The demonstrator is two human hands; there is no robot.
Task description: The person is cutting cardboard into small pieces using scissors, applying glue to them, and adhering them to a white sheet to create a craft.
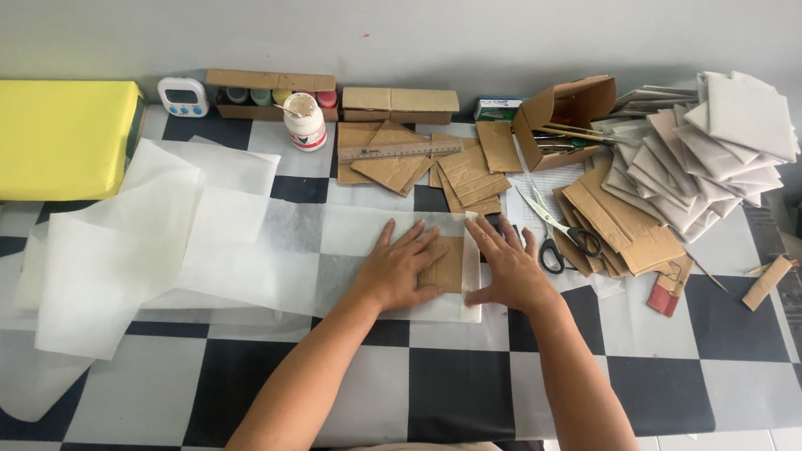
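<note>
My left hand lies flat, fingers spread, on a strip of thin white paper and on the left part of a small brown cardboard square. My right hand presses flat just right of that square, over the folded end of the white strip. The cardboard sits between the two hands, partly covered by my left fingers. Neither hand grips anything.
Black-handled scissors lie right of my hands. Cardboard pieces, a wooden ruler, a white glue bottle, an open box, a stack of white wrapped squares, a yellow block and a timer ring the checkered mat.
</note>
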